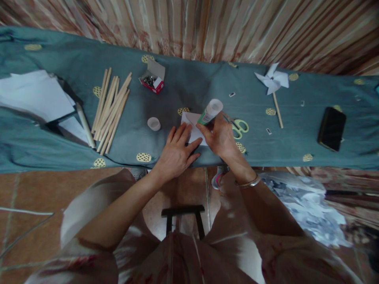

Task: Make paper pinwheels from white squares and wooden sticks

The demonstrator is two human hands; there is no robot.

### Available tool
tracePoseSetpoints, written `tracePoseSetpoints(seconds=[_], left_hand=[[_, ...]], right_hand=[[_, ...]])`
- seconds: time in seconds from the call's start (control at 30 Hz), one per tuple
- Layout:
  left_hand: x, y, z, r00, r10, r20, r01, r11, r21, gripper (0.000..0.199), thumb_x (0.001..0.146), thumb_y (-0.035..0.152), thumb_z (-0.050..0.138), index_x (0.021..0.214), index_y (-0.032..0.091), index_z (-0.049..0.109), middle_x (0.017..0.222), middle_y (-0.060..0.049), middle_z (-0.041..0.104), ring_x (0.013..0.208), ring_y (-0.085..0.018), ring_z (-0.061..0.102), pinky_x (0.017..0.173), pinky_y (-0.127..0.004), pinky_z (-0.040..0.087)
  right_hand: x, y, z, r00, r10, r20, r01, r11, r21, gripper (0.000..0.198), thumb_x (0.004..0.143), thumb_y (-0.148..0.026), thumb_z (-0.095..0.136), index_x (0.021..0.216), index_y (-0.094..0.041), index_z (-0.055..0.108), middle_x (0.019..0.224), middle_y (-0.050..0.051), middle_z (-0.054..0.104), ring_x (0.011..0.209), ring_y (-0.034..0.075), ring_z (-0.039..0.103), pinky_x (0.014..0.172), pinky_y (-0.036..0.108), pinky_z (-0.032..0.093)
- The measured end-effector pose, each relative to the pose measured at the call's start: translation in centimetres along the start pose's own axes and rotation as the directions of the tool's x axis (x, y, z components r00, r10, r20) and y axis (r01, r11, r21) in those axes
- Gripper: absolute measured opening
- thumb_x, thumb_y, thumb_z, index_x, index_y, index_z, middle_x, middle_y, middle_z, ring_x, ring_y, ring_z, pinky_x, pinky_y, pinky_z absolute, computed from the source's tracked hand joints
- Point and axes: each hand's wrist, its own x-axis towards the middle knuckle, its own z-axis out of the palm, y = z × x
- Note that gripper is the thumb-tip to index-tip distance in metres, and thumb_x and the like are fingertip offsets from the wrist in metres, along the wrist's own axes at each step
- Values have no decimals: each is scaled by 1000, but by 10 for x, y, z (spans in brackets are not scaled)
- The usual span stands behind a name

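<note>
My right hand (220, 136) is closed around a glue stick (210, 112) with a green and white tube, tilted over a small piece of white paper (193, 117). With fingers spread, my left hand (177, 152) lies on the paper's left part and presses it to the cloth. The glue stick's lower end is hidden by my right fingers. A round white cap (154, 124) sits to the left of the paper. Scissors with light green handles (241, 126) lie just beyond my right hand, partly covered by it.
Wooden sticks (111, 112), white paper sheets (38, 94) and an open red box (153, 79) of small metal pieces lie leftward. On the right are a white paper pinwheel (272, 79) and a black phone (332, 128). A bag of paper scraps (308, 209) stands below the table edge.
</note>
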Motion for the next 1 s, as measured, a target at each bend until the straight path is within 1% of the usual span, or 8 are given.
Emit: tracePoseSetpoints(seconds=[0.17,0.43,0.6,0.73,0.8,0.9,0.93,1.0], left_hand=[[0,0,0,1000,3,-5,-3,1000,3,43,93,40,56,131,22,58,155,-17,37,145,-38,29,114,-66,24],[0,0,0,1000,-3,9,3,1000,-11,43,93,40,57,132,22,57,154,-16,38,145,-39,28,114,-65,24],[0,-1,0,1000,4,-2,-4,1000,-10,43,93,41,55,132,22,57,154,-16,38,145,-38,28,115,-65,24],[0,0,-1,1000,2,-5,-2,1000,4,41,94,39,55,130,21,59,153,-18,39,144,-39,29,114,-65,24],[0,0,-1,1000,0,0,0,1000,3,40,94,39,54,129,20,60,153,-18,39,144,-39,29,114,-65,24],[-1,-1,0,1000,3,-3,-3,1000,-11,40,95,39,52,130,21,58,153,-17,39,145,-38,29,114,-64,25],[-1,-2,-1,1000,10,-18,-11,1000,-18,41,95,40,51,132,21,57,153,-17,39,145,-38,28,114,-64,25],[-1,-4,-4,996,41,-75,-43,999,-28,44,96,41,49,135,22,53,152,-17,40,146,-36,29,115,-62,25]], right_hand=[[2,-5,0,998,-9,66,7,1000,27,44,89,-45,52,124,-19,47,97,13,72,89,31,70,74,42,53],[-1,-13,-4,995,-30,92,27,999,29,41,88,-46,54,120,-20,50,94,12,73,90,30,70,72,39,52],[-5,-14,-6,992,-46,116,43,999,32,44,87,-42,55,120,-14,48,90,13,73,85,30,70,72,39,53],[-7,0,-12,999,34,10,-34,999,41,42,83,-47,60,110,-15,54,81,11,71,75,28,68,69,40,51],[-7,12,-17,992,103,-73,-93,988,123,42,81,-52,61,105,-18,56,77,6,69,72,25,66,67,38,50],[-3,27,-24,963,192,-187,-101,906,412,38,79,-53,64,97,-21,56,74,0,64,67,18,63,63,32,50],[-2,30,-25,958,224,-179,-98,843,529,35,78,-52,67,94,-22,56,73,-1,63,65,15,62,62,30,50],[0,31,-27,953,283,-107,-117,670,733,33,75,-50,71,87,-23,57,72,-2,63,62,12,61,59,27,50]])
